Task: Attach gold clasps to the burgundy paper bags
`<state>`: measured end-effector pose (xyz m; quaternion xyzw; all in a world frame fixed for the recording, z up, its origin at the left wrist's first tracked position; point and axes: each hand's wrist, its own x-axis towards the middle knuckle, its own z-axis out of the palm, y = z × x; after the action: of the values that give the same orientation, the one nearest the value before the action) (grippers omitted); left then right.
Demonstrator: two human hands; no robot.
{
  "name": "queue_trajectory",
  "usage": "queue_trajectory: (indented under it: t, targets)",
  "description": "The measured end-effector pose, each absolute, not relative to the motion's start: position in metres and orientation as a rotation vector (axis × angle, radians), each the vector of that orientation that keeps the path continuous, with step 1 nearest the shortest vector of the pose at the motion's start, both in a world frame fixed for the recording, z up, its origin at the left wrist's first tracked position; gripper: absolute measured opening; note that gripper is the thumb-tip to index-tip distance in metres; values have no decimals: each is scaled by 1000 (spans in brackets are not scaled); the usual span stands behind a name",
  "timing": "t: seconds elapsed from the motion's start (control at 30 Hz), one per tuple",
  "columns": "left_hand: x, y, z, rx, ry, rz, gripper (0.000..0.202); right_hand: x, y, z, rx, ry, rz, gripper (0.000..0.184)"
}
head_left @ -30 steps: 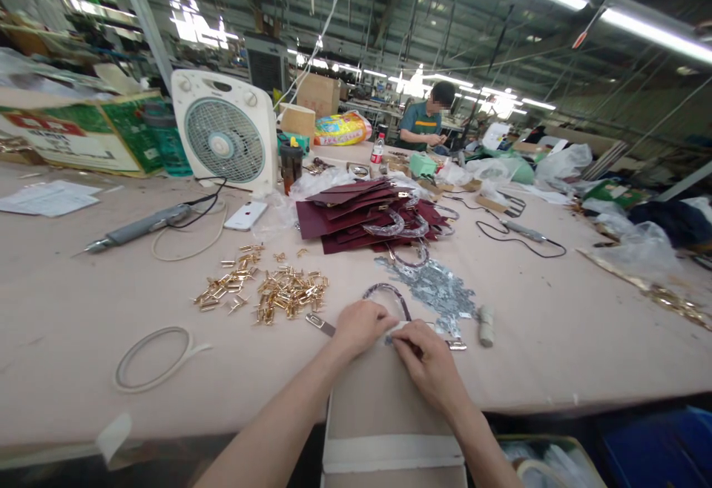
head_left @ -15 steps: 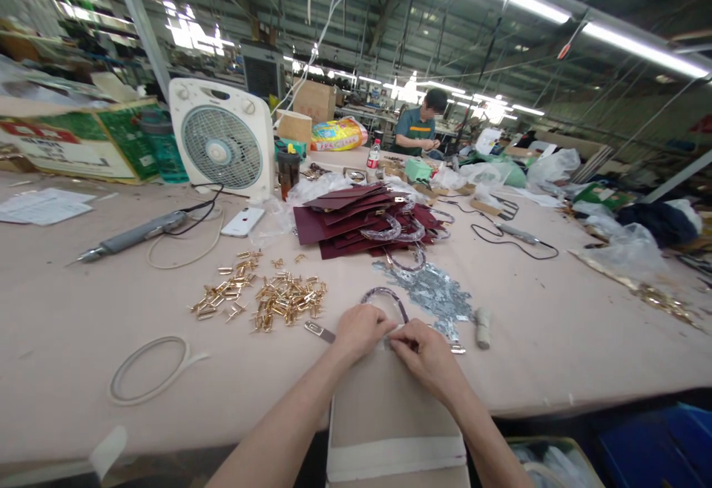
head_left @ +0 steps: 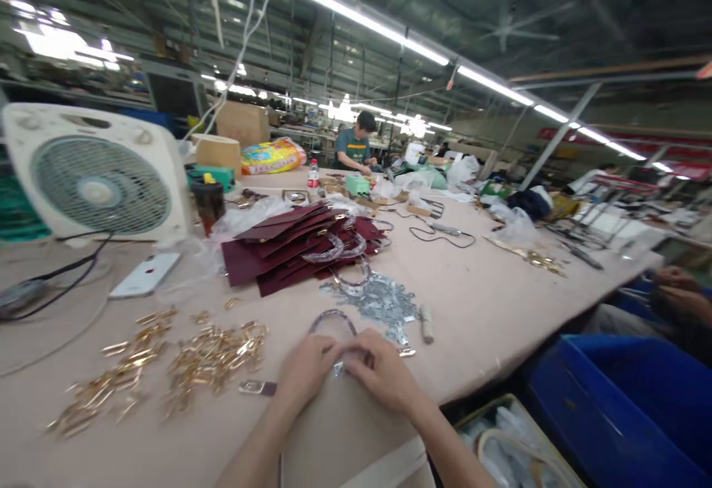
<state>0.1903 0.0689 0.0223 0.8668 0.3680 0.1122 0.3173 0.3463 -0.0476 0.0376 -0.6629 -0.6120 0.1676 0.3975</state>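
Both our bare hands met over a beige panel [head_left: 350,429], at its far end, with our forearms reaching in from either side. Our left hand [head_left: 305,369] had curled fingers, its thumb and fingertips drawn in toward the right; blur kept us from telling whether they gripped the panel. Our right hand [head_left: 383,371] was bent into a pinching shape, but we could not make out whether it had hold of the small silvery piece [head_left: 338,369] that showed between the two sets of fingertips.

Just beyond the hands curved a looped handle [head_left: 332,315] in clear wrap. A strap [head_left: 267,388] with a metal fitting stuck out beside the left hand, and gold-coloured fittings [head_left: 214,354] lay scattered farther left. Beyond the right hand we saw a heap of grey metal plates [head_left: 383,302], then a pale roll [head_left: 426,325].

In our judgement, this close work called for the left hand to hold the panel flat and firm, and the right to keep the piece square, pressing evenly, so that neither crept.
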Motion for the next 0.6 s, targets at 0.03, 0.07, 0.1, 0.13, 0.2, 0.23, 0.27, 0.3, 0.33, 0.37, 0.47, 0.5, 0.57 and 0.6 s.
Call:
queue_trajectory:
  t: [0.03, 0.07, 0.1, 0.13, 0.2, 0.23, 0.27, 0.3, 0.33, 0.37, 0.47, 0.5, 0.57, 0.6]
  targets:
    - [191, 71, 21, 2278, 964, 304, 45, 353, -51, 37, -1627, -1484, 388, 16]
    - [192, 72, 19, 2280, 950, 310, 46, 362, -55, 36, -1592, -1397, 340, 17]
    - [193, 74, 18, 2283, 939, 315, 46, 374, -60, 34, -1575, -1293, 281, 18]
    - [194, 75, 16, 2286, 931, 316, 46, 387, -64, 32, -1579, -1185, 217, 20]
    - [194, 75, 14, 2290, 937, 314, 45, 417, -73, 25, -1637, -991, 99, 29]
    - [194, 75, 14, 2292, 948, 312, 45, 433, -77, 20, -1684, -909, 49, 34]
    - [194, 74, 14, 2291, 960, 313, 46, 448, -79, 15, -1733, -846, -6, 39]
    - [193, 73, 13, 2288, 965, 316, 46, 461, -81, 10, -1767, -800, -41, 46]
    - [193, 73, 12, 2279, 968, 324, 45, 473, -81, 4, -1806, -763, -80, 53]
    - [193, 73, 11, 2263, 965, 341, 44, 483, -81, -2, -1857, -741, -123, 61]
    - [191, 73, 8, 2187, 943, 445, 31, 499, -77, -19, -1986, -749, -175, 74]
    - [190, 73, 8, 2169, 941, 504, 25, 501, -75, -24, -2008, -767, -173, 73]
    - [186, 71, 9, 2180, 952, 671, 18, 501, -73, -31, -2020, -804, -168, 67]
    - [185, 68, 11, 2213, 955, 765, 16, 501, -73, -33, -2012, -810, -163, 65]
